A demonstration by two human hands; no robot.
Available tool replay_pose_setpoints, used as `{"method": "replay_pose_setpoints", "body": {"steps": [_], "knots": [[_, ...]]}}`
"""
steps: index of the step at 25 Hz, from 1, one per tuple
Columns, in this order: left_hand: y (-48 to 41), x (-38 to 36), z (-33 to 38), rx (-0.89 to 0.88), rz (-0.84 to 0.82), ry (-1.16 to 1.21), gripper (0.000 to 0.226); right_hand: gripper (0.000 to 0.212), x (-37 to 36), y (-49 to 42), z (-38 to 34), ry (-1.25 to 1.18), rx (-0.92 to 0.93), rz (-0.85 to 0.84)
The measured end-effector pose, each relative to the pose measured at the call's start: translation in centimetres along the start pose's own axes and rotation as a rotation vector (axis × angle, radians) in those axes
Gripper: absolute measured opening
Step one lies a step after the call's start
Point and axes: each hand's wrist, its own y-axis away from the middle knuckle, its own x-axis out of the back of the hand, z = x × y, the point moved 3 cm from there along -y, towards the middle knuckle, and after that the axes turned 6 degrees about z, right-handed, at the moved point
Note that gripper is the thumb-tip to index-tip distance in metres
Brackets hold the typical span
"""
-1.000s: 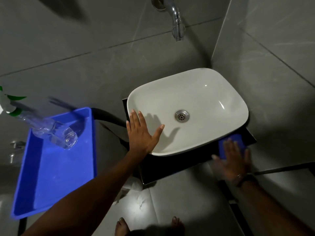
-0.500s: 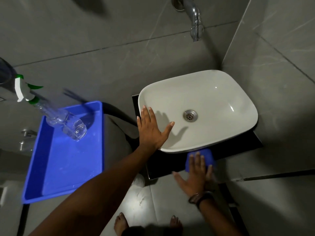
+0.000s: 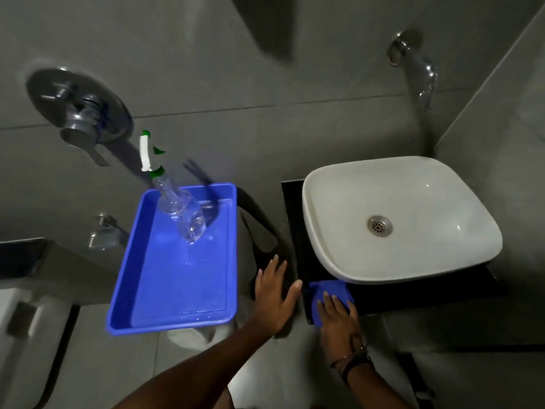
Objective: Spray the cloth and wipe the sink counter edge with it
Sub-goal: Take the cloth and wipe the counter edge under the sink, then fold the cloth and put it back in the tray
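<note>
A blue cloth (image 3: 330,290) lies on the front left corner of the black sink counter (image 3: 413,293), just below the white basin (image 3: 413,202). My right hand (image 3: 337,318) presses flat on the cloth's near part, fingers spread over it. My left hand (image 3: 272,293) hovers open just left of the counter's edge, off the basin, holding nothing. A clear spray bottle (image 3: 180,208) with a white and green head stands in the blue tray (image 3: 132,278) to the left.
A wall tap (image 3: 421,66) sticks out above the basin. A round chrome mixer (image 3: 78,110) and a small valve (image 3: 101,231) are on the grey tiled wall at left. A white toilet edge (image 3: 20,335) shows at the lower left.
My right hand slid the cloth leftward along the counter's front edge to its left corner. My left hand came off the basin rim and moved left. The view swung to the left.
</note>
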Motion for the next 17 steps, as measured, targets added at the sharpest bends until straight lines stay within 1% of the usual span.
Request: {"method": "replay_pose_setpoints", "body": {"steps": [1,2,3,4,5,6,7,8,9,10,11,13,16,17], "knots": [[0.5,0.7,-0.9,0.068,-0.046,0.075,0.053,0.043,0.3,-0.1,-0.4,-0.048,0.030,0.048],[0.6,1.8,-2.0,0.122,-0.084,0.148,0.049,0.035,1.1,-0.4,-1.3,-0.192,0.001,0.080],[0.5,3.4,-2.8,0.203,-0.135,0.244,0.047,0.024,1.6,-1.0,-2.2,-0.445,-0.129,0.094],[0.3,4.5,-2.9,0.310,-0.191,0.373,0.047,0.018,1.9,-1.4,-2.4,-0.712,-0.318,0.037],[0.0,5.3,-3.1,0.424,-0.245,0.511,0.049,0.019,2.2,-2.0,-3.4,-0.971,-0.474,-0.049],[0.4,11.2,-8.4,0.529,-0.263,0.624,0.049,0.019,1.6,-4.0,-11.4,-1.270,-0.606,-0.144],[0.4,14.6,-11.0,0.567,-0.336,0.740,0.045,0.016,0.8,-5.3,-16.2,-1.528,-0.758,-0.214],[0.1,15.8,-11.6,0.605,-0.398,0.869,0.038,0.014,0.8,-6.1,-17.6,-1.689,-0.893,-0.284],[-0.2,16.6,-12.2,0.613,-0.421,0.924,0.030,0.019,0.8,-7.0,-18.7,-1.790,-0.952,-0.342],[-0.5,19.5,-15.2,0.619,-0.354,0.916,0.025,0.023,0.0,-9.1,-22.7,-1.824,-0.939,-0.447],[-0.9,21.2,-16.7,0.605,-0.288,0.860,0.021,0.023,-0.4,-10.5,-24.8,-1.806,-0.931,-0.478],[-1.7,22.2,-17.5,0.624,-0.151,0.724,0.010,0.021,-0.2,-11.6,-26.0,-1.689,-0.871,-0.464],[-2.5,21.7,-17.5,0.620,-0.067,0.447,0.039,0.036,-0.2,-12.7,-26.3,-1.383,-0.861,-0.414],[-2.8,21.1,-18.1,0.621,-0.040,0.386,0.038,0.038,-0.8,-13.2,-26.4,-1.312,-0.857,-0.399]]}}
